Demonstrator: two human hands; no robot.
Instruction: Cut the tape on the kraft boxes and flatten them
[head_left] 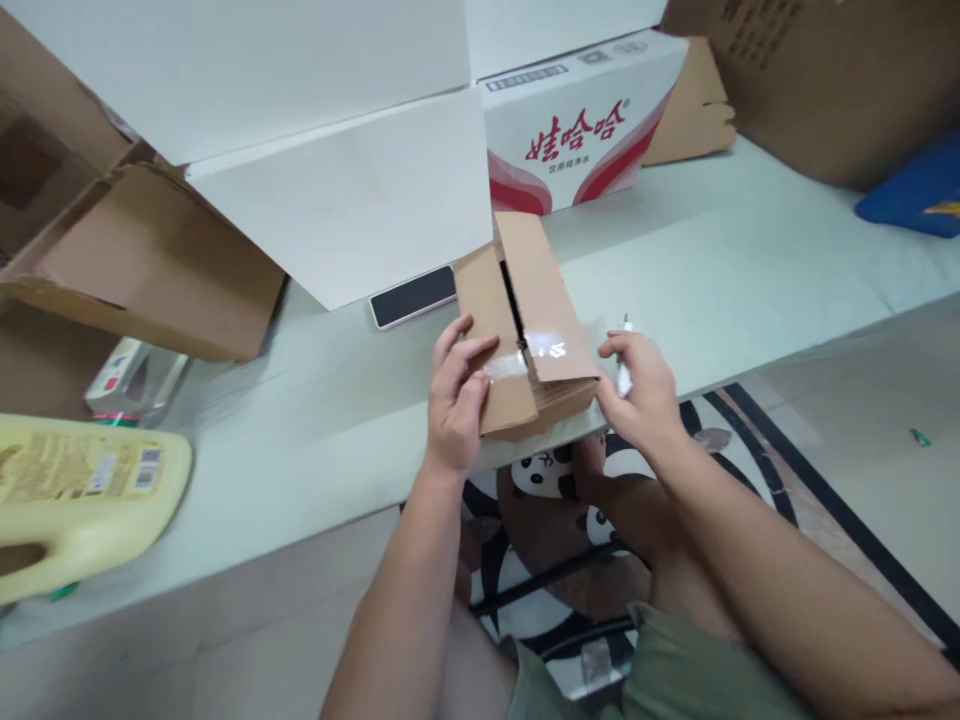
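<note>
A small brown cardboard box (525, 310) lies on the pale table (750, 270) near its front edge, its two top flaps almost closed with a dark slit between them and clear tape across the near end. My left hand (457, 400) grips the box's near left corner, fingers curled over the flap. My right hand (637, 390) sits at the box's near right corner and is closed round a thin white tool (624, 372) whose tip pokes up past the fingers.
A phone (412, 296) lies face up behind the box. Large white boxes (345, 200) and a printed carton (577, 130) stand at the back, open brown boxes (150, 260) at left. A yellow jug (82, 490) lies at left. A panda rug (540, 470) covers the floor.
</note>
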